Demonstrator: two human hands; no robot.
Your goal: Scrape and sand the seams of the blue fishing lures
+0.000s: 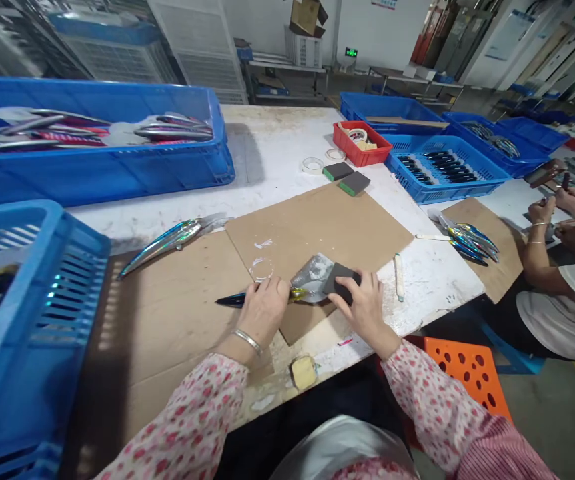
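Observation:
Wrapped round a dark, shiny fishing lure (pixel 231 300), my left hand (pixel 266 303) presses it down over the cardboard sheet (pixel 312 227). The lure's narrow black end sticks out to the left, and its broad clear lip (pixel 310 292) to the right. My right hand (pixel 365 303) grips a dark grey sanding block (pixel 338 279), which rests at the lip's right edge. White dust lies on a grey patch (pixel 317 267) just behind the lip. Off to the left, another silvery-blue lure (pixel 167 243) lies by itself.
Blue crates (pixel 222 153) with lures line the left and back. Beyond the cardboard are two spare sanding blocks (pixel 353 183), tape rings (pixel 312 165) and a red bin (pixel 362 150). A yellow block (pixel 303 372) lies at the front edge. A co-worker (pixel 567 287) sits at right.

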